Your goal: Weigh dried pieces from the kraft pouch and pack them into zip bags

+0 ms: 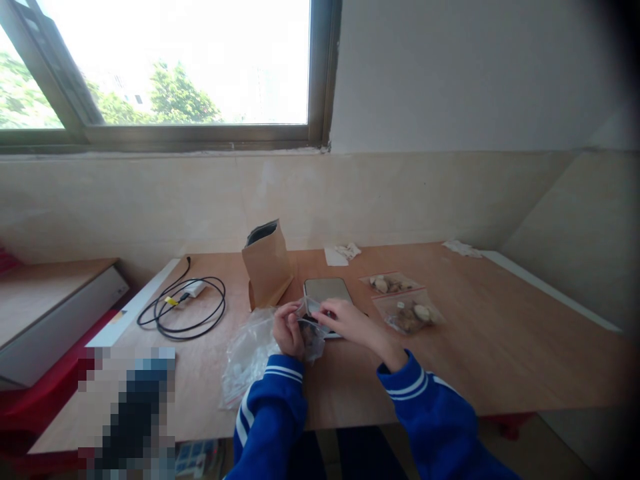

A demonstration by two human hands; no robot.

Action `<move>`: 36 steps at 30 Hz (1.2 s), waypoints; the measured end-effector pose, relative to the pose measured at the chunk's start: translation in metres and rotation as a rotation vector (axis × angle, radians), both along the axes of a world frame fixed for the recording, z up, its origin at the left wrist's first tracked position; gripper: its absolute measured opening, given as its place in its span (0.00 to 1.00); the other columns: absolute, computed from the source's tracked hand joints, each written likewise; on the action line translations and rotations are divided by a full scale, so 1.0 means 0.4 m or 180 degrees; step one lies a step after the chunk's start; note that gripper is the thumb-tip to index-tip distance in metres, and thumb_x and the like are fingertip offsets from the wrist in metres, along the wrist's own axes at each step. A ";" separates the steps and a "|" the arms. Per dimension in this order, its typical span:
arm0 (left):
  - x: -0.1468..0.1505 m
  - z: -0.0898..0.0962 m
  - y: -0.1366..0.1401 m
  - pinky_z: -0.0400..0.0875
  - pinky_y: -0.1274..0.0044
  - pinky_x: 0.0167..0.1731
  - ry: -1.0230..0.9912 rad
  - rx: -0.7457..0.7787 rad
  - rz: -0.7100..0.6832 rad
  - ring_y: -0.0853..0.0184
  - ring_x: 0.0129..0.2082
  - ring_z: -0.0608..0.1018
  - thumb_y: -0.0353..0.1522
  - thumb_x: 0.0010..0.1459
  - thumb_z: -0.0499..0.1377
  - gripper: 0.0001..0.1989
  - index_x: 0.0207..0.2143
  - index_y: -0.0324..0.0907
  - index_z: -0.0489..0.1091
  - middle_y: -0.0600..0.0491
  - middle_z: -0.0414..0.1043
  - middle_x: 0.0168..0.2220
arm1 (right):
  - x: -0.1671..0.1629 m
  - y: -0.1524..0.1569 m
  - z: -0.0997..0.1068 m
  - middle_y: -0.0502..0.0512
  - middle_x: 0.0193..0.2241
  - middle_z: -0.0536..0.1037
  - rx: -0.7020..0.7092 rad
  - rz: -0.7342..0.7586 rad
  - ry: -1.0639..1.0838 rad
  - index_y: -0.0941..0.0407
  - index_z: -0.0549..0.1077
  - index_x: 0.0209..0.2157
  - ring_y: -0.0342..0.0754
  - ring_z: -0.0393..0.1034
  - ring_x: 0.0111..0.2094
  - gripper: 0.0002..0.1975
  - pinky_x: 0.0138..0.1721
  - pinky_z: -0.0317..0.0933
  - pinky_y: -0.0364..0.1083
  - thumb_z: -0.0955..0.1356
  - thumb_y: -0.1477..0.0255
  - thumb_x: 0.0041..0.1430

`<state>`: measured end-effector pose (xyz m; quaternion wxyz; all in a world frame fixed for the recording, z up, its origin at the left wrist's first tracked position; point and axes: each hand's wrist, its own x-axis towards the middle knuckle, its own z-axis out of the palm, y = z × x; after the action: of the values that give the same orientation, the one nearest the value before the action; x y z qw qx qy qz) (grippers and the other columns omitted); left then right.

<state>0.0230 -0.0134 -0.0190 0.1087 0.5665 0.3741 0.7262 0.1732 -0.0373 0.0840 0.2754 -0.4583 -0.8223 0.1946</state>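
Note:
My left hand (pixel 289 330) is closed round the left edge of a small clear plastic bag (pixel 314 345), which has something dark in it. On the bag's upper right edge, the fingers of my right hand (pixel 343 319) are pinched. The bag's mouth stands partly apart between my hands. Just behind it lies a flat, light-topped device like a small scale (pixel 327 289), partly covered by my right hand. A large clear plastic bag (pixel 250 353) holding whitish pieces, too blurred to name, lies beside my left hand. An open brown paper pouch (pixel 267 267) stands upright behind it.
Two zip bags of brownish dried pieces, a far one (pixel 393 283) and a near one (pixel 410 312), lie to the right. A coiled black cable (pixel 220 313) with a white adapter (pixel 195 289) lies left. Crumpled paper (pixel 349 251) is by the wall. A pixelated patch covers the table's front left.

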 end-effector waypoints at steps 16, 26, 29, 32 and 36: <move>-0.004 0.012 -0.007 0.69 0.71 0.37 -0.0235 0.0039 0.0224 0.65 0.36 0.75 0.38 0.64 0.47 0.13 0.38 0.41 0.66 0.48 0.73 0.37 | 0.004 -0.075 -0.006 0.56 0.45 0.70 0.0335 -0.0359 0.0390 0.51 0.70 0.49 0.50 0.64 0.49 0.17 0.52 0.57 0.51 0.59 0.61 0.65; -0.003 0.020 -0.030 0.67 0.69 0.39 -0.0064 0.0479 0.0390 0.64 0.37 0.72 0.37 0.63 0.47 0.11 0.37 0.41 0.65 0.50 0.67 0.34 | -0.063 -0.134 -0.125 0.69 0.58 0.63 -0.0610 -0.1120 0.1407 0.58 0.43 0.64 0.59 0.62 0.57 0.46 0.55 0.58 0.58 0.69 0.55 0.52; -0.003 0.018 -0.047 0.67 0.70 0.37 0.0088 0.0478 0.0310 0.63 0.38 0.71 0.38 0.63 0.47 0.13 0.40 0.40 0.65 0.48 0.66 0.37 | -0.090 -0.131 -0.116 0.65 0.56 0.67 -0.0586 -0.0953 0.2057 0.55 0.40 0.63 0.53 0.66 0.54 0.42 0.54 0.62 0.55 0.68 0.61 0.55; -0.005 0.022 -0.061 0.66 0.70 0.35 0.0305 0.0491 0.0169 0.61 0.40 0.70 0.39 0.63 0.46 0.16 0.43 0.39 0.65 0.46 0.66 0.39 | -0.098 -0.123 -0.101 0.63 0.53 0.70 -0.0492 -0.0761 0.2396 0.53 0.45 0.61 0.51 0.67 0.53 0.35 0.53 0.62 0.53 0.66 0.64 0.58; -0.007 0.028 -0.058 0.65 0.71 0.36 0.0266 0.0374 0.0428 0.61 0.40 0.69 0.39 0.63 0.45 0.18 0.46 0.39 0.65 0.45 0.65 0.41 | -0.082 -0.120 -0.092 0.62 0.51 0.73 -0.0428 -0.0563 0.2677 0.53 0.57 0.52 0.50 0.68 0.53 0.20 0.53 0.63 0.52 0.64 0.64 0.61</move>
<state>0.0202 -0.0365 -0.0080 0.0106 0.5753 0.3722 0.7283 0.1406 -0.0853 0.0470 0.5716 -0.4248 -0.5816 0.3932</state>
